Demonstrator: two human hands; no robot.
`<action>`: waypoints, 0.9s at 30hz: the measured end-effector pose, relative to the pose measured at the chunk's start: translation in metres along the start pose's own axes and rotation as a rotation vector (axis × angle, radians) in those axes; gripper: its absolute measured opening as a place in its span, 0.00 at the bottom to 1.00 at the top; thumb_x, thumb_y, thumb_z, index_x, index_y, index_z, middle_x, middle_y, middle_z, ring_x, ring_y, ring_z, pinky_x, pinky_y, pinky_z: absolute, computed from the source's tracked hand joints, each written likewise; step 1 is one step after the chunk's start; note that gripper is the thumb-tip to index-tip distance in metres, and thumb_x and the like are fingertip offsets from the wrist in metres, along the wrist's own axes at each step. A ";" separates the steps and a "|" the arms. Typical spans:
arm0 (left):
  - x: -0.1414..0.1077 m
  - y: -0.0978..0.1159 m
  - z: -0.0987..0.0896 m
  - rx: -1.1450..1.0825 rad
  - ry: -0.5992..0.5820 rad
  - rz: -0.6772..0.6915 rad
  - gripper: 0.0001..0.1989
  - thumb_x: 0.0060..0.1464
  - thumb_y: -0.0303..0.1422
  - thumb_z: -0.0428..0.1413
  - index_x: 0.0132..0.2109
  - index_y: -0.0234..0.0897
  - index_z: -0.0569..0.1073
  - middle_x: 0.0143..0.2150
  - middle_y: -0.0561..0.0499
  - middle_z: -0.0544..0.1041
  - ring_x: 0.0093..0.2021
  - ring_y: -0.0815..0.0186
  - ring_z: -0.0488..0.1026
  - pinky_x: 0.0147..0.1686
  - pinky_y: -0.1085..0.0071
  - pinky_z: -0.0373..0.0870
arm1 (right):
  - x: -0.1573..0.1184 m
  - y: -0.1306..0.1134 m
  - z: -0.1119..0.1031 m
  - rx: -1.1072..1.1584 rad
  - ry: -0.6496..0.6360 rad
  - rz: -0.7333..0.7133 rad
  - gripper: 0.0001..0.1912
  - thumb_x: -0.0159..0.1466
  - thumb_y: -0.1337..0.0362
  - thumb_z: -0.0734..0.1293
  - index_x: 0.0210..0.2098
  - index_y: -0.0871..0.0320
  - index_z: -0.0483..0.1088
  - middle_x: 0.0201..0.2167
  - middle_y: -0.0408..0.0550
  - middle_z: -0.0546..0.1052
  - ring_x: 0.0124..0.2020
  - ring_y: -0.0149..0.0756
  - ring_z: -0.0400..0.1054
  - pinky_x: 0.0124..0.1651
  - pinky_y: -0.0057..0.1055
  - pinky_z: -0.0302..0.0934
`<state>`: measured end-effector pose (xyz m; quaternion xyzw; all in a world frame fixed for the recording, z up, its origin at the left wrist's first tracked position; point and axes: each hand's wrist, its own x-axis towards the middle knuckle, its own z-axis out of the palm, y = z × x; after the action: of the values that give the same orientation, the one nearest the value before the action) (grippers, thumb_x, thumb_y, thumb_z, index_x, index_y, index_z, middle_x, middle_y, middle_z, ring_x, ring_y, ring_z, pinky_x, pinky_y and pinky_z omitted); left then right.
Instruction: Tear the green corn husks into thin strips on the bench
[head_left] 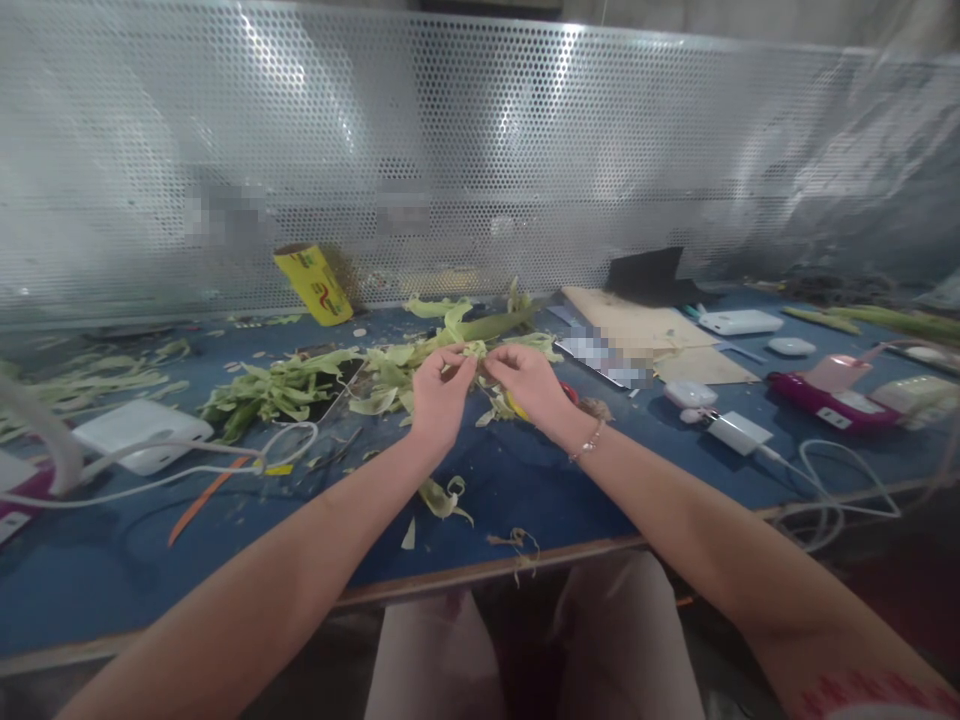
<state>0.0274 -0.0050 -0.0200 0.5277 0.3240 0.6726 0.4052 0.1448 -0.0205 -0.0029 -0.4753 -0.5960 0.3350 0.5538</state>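
Above the middle of the blue table (555, 510), both hands meet at a small pale green leaf strip (474, 350). My left hand (442, 395) pinches it from the left with closed fingers. From the other side, my right hand (529, 380), with a bracelet at the wrist, pinches the same piece. Fingertips partly cover it, so its full shape is hidden. Long green husk-like leaves (495, 325) lie just behind the hands. A bundle of green strips (274, 390) rests to the left. Something yellow and red is partly hidden under my right hand.
A perforated metal panel (480, 130) stands along the back. A yellow tube (316, 285) leans near it. To the right lie a phone (600, 362), brown paper (637, 320), a white charger (739, 432) and cables. A white box (142, 437) and an orange strip (206, 500) are at left.
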 end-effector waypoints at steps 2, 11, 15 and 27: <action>0.000 0.000 0.000 0.012 -0.011 -0.006 0.09 0.43 0.32 0.59 0.23 0.36 0.67 0.41 0.47 0.73 0.39 0.66 0.71 0.36 0.71 0.65 | 0.001 0.001 -0.001 0.080 -0.002 0.041 0.08 0.51 0.62 0.64 0.25 0.61 0.68 0.19 0.41 0.70 0.21 0.26 0.61 0.26 0.25 0.55; -0.002 0.005 0.004 -0.067 0.004 -0.069 0.11 0.39 0.31 0.61 0.22 0.35 0.65 0.39 0.47 0.74 0.37 0.67 0.71 0.34 0.71 0.66 | 0.004 -0.003 -0.010 0.417 -0.142 0.285 0.08 0.45 0.63 0.69 0.21 0.62 0.68 0.18 0.41 0.69 0.20 0.23 0.60 0.23 0.23 0.54; -0.003 0.006 0.004 -0.068 -0.035 -0.075 0.11 0.40 0.31 0.61 0.22 0.35 0.65 0.39 0.47 0.75 0.36 0.68 0.71 0.34 0.71 0.66 | 0.005 -0.008 -0.014 0.478 -0.163 0.367 0.09 0.44 0.64 0.70 0.20 0.62 0.68 0.18 0.42 0.70 0.19 0.22 0.59 0.22 0.23 0.53; -0.002 0.001 0.003 -0.172 -0.082 -0.139 0.13 0.39 0.33 0.62 0.23 0.34 0.65 0.38 0.49 0.73 0.33 0.71 0.70 0.33 0.72 0.67 | 0.007 0.008 -0.008 0.119 0.030 -0.007 0.11 0.52 0.61 0.66 0.32 0.58 0.62 0.18 0.36 0.65 0.19 0.25 0.59 0.24 0.25 0.54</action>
<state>0.0301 -0.0068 -0.0196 0.4943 0.2843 0.6459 0.5076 0.1543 -0.0121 -0.0067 -0.4443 -0.5686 0.3605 0.5910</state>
